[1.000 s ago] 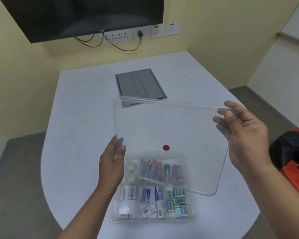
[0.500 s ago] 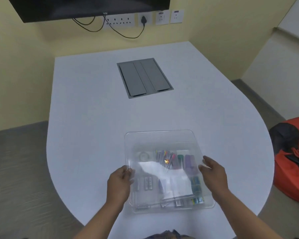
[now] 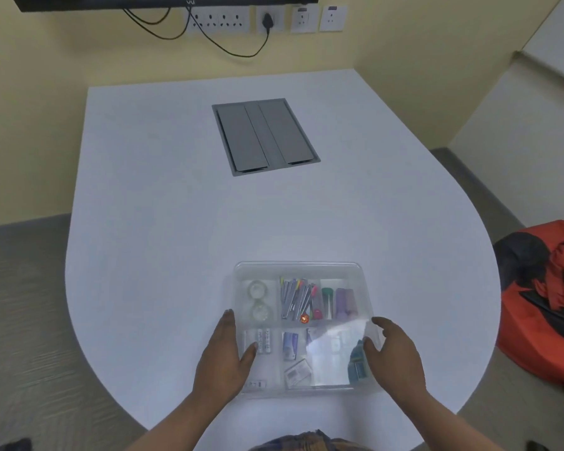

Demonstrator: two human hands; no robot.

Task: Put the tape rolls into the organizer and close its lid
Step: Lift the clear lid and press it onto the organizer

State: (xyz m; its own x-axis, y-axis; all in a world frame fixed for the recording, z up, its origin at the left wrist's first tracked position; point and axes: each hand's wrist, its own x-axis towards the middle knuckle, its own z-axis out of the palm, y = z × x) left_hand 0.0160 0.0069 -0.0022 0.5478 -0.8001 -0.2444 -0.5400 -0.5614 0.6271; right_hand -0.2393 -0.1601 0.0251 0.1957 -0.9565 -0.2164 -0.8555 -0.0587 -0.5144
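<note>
The clear organizer (image 3: 302, 267) sits on the white table (image 3: 163, 222) near its front edge. Two clear tape rolls (image 3: 258, 300) lie in its back left compartment, seen through the transparent lid (image 3: 331, 353), which rests flat on top. Other compartments hold pens, markers, batteries and small boxes. My left hand (image 3: 221, 359) grips the lid's left edge, fingers along the side and thumb on top. On the right edge, my right hand (image 3: 395, 356) holds the lid the same way.
A grey cable hatch (image 3: 265, 135) is set flush in the table's middle. Wall sockets (image 3: 222, 18) with black cables run along the back wall. A red and black bag (image 3: 549, 288) lies on the floor to the right.
The lid, held up and tilted above the organizer a second ago, has come down flat onto it. Both hands have dropped to its left and right edges.
</note>
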